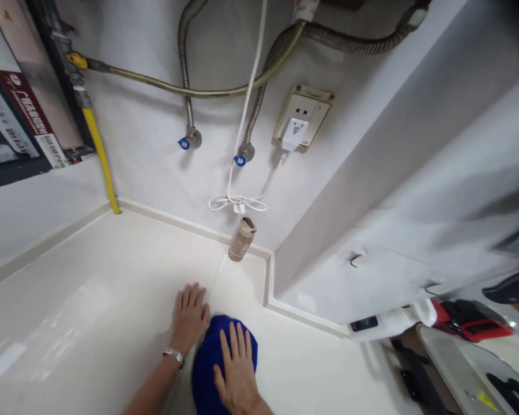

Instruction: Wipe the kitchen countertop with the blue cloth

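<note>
Cream countertop [90, 288]: blue cloth [211, 360], bottle [242, 239].

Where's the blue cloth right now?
Bottom centre of the head view: blue cloth on the countertop, under the right hand, left hand beside it.

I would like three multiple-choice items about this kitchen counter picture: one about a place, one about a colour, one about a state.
1. Where does the bottle stand?
A. at the back of the counter, by the wall
B. under the right hand
C. on the floor

2. What colour is the cloth?
A. white
B. blue
C. red

3. How is the right hand?
A. closed in a fist
B. lifted off the counter
C. flat, fingers spread, on the cloth

Answers:
1 A, the bottle is upright beside the corner ledge under the socket.
2 B, the cloth under the palm is deep blue.
3 C, the open palm lies on the cloth, while the left hand lies flat on the counter beside it.
</note>
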Tool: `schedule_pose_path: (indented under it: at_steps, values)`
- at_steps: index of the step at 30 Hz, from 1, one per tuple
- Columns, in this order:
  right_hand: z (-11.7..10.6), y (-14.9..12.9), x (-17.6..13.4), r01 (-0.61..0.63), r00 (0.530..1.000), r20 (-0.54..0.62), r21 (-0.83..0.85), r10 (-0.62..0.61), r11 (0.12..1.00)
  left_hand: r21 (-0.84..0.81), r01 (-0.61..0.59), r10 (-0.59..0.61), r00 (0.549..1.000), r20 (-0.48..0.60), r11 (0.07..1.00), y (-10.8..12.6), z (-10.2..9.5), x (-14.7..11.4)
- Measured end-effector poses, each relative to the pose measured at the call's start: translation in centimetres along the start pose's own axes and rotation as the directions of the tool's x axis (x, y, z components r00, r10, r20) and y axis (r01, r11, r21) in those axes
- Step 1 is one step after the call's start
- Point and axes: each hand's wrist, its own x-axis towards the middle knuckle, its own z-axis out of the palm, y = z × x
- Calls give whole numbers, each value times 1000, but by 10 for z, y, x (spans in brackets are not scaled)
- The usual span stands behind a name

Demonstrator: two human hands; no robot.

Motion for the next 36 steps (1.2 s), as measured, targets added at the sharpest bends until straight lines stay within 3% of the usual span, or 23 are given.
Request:
schedule_pose_path:
  at_steps: [4, 10, 15, 22, 26, 29, 32, 36]
  values:
    - [-1, 8, 17, -30, 999, 33, -18, 30, 999, -15, -3, 3, 1000, 4, 1000, 0, 0, -1]
    - [0, 55, 93, -250, 968, -15, -122, 250, 960, 16, -5, 5, 1000, 4, 1000, 1, -1, 0]
    - [-4, 91, 153, -384, 916, 34, -217, 400, 898, 41, -24, 24, 1000, -3, 999, -1, 2, -2]
    - [7, 129, 205, -474, 875, -8, -216, 484, 854, 57, -24, 24, 1000, 7, 998, -1, 1, -5]
    - [9, 137, 210, -470, 881, -48, -201, 471, 859, 82, -37, 38, 999, -15, 996, -1, 1, -5]
    - [6, 125, 199, -445, 895, -77, -200, 439, 873, 108, -46, 51, 997, -50, 993, -3, 3, -5]
    - [7, 97, 170, -423, 906, -102, -218, 411, 879, 126, -41, 51, 996, -76, 991, -4, 3, -3]
    - [18, 52, 107, -390, 919, -146, -217, 366, 895, 58, -7, 11, 998, -69, 998, -2, 1, -1]
